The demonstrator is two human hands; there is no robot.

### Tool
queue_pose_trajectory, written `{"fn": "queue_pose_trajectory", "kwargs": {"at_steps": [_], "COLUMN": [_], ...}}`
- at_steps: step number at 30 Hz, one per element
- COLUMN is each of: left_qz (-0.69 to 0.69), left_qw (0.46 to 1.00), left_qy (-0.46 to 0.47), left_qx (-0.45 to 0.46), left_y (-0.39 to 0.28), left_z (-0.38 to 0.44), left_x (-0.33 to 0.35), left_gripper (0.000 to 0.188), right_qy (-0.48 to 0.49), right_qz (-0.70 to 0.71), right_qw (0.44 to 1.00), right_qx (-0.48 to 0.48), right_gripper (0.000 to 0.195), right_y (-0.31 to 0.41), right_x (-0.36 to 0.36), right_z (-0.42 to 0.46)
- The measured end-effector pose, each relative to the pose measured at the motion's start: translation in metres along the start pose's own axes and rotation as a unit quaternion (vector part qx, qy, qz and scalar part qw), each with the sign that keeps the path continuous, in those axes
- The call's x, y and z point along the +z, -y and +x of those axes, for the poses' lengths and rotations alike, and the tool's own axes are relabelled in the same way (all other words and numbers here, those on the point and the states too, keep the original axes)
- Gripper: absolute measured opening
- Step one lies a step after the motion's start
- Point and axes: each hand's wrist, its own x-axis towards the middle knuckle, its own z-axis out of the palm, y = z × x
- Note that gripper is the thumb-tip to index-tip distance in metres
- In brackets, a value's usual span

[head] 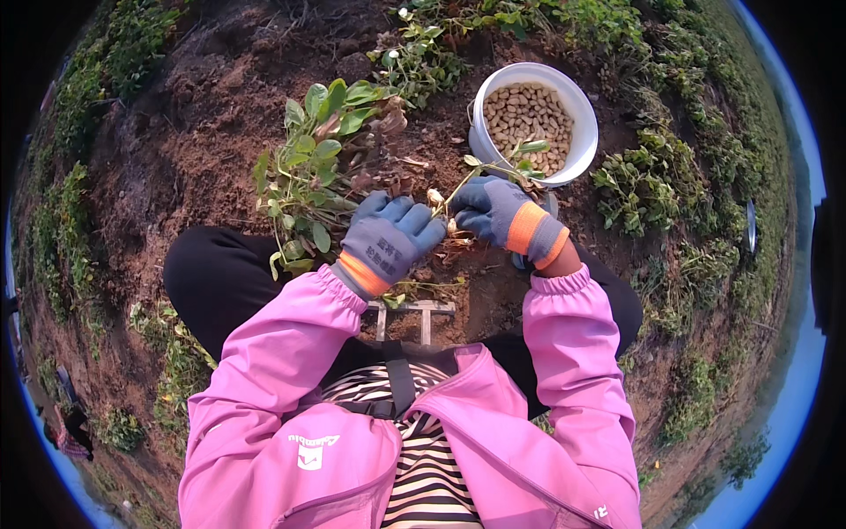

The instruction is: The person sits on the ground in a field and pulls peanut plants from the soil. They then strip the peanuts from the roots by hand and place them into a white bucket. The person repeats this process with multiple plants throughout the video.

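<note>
My left hand (395, 238), in a grey-blue work glove with an orange cuff, has its fingers closed at the lower end of a peanut plant stem (462, 185). Opposite it, my right hand (492, 210), gloved alike, grips the same stem, whose leafy end reaches over the bucket's rim. Pale peanut pods (435, 197) hang between the two hands. Just beyond my right hand stands a white plastic bucket (481, 142) holding many peanuts in the shell (525, 116). A heap of uprooted peanut plants (317, 159) lies beside my left hand.
A slatted frame (426, 307) of a low seat shows between my legs. More peanut plants (651, 178) lie to the right of the bucket, and others (423, 59) lie ahead. Loose reddish soil (218, 112) spreads around. Another person (69, 433) is at the far lower left.
</note>
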Motion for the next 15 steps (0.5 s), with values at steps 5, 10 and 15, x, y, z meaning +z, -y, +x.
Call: {"fn": "queue_pose_trajectory", "kwargs": {"at_steps": [5, 10, 15], "left_qz": [0.020, -0.010, -0.029], "left_qw": [1.000, 1.000, 0.999], "left_qy": [-0.003, 0.008, 0.027], "left_qx": [0.002, -0.014, -0.028], "left_y": [-0.002, 0.002, 0.004], "left_z": [-0.002, -0.001, 0.003], "left_x": [0.002, 0.004, -0.001], "left_gripper": [0.026, 0.027, 0.028], "right_qy": [0.038, -0.047, -0.189], "right_qz": [-0.078, -0.181, -0.138], "right_qw": [0.996, 0.982, 0.969], "right_qx": [0.021, 0.035, 0.075], "right_gripper": [0.019, 0.014, 0.012], "right_y": [0.004, 0.011, 0.008], "right_x": [0.002, 0.019, 0.029], "right_z": [0.002, 0.007, 0.010]}}
